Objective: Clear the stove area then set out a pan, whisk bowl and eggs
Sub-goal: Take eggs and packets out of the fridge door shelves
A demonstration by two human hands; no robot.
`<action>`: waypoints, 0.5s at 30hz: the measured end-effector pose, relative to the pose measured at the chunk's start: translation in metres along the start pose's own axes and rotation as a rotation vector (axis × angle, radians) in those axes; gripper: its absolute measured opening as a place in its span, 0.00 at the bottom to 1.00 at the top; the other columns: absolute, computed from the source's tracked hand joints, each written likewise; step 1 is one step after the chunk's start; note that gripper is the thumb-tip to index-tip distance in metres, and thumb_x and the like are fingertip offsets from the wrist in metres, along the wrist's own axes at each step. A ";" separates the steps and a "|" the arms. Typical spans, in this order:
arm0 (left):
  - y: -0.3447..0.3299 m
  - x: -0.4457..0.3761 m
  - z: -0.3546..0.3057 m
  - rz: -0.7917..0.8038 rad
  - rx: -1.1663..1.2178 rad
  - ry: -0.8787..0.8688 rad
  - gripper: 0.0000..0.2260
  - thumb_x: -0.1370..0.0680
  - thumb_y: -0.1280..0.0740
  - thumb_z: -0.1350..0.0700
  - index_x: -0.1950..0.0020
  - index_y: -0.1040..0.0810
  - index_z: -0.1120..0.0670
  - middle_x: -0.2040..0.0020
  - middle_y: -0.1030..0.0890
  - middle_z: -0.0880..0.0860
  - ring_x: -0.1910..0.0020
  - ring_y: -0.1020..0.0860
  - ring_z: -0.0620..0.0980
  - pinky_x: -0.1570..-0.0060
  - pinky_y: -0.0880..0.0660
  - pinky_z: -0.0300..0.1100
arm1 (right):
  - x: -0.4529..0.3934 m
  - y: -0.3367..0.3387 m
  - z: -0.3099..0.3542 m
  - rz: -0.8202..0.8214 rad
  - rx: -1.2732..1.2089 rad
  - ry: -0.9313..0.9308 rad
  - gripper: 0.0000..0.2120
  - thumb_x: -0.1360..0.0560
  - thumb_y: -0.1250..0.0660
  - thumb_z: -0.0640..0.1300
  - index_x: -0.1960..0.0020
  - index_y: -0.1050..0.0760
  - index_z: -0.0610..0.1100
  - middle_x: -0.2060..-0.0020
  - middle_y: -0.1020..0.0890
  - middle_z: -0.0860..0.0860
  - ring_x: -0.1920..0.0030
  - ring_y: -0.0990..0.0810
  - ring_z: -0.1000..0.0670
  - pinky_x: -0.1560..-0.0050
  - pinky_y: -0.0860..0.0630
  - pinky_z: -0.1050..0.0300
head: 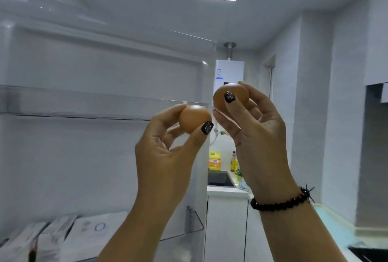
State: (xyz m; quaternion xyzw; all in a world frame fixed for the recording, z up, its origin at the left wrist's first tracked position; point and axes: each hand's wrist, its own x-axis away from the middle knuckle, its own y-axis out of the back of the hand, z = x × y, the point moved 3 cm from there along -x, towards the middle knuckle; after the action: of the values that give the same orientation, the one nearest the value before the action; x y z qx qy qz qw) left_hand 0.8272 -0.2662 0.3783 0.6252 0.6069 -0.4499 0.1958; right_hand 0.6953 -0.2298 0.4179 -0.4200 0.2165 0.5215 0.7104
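Note:
I hold two brown eggs up in front of an open fridge door. My left hand (168, 146) grips one egg (192, 118) between thumb and fingers at centre frame. My right hand (258, 135) pinches the other egg (227, 93) a little higher and to the right, its thumb across the shell. A black bead bracelet circles my right wrist. The two eggs are close together but apart. No pan or bowl is in view.
The white fridge door (94, 93) fills the left, with a shelf (84, 104) and packets (63, 234) in the lower bin. Behind are a sink (219, 178), a yellow detergent bottle (214, 161), sauce bottles (233, 162) and a white counter (336, 226) at right.

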 end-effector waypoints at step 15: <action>-0.174 0.102 0.092 0.224 0.366 0.475 0.24 0.41 0.26 0.49 0.46 0.20 0.50 0.50 0.15 0.51 0.49 0.16 0.52 0.57 0.18 0.41 | 0.044 0.236 0.030 -0.324 0.271 -0.137 0.27 0.41 0.26 0.49 0.42 0.23 0.47 0.44 0.18 0.46 0.48 0.16 0.47 0.47 0.19 0.52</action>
State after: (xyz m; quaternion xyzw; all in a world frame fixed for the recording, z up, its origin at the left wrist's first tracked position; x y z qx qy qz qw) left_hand 0.6202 -0.2466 0.3015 0.8005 0.4722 -0.3688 -0.0189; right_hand 0.4891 -0.1560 0.3143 -0.3137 0.1656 0.3939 0.8480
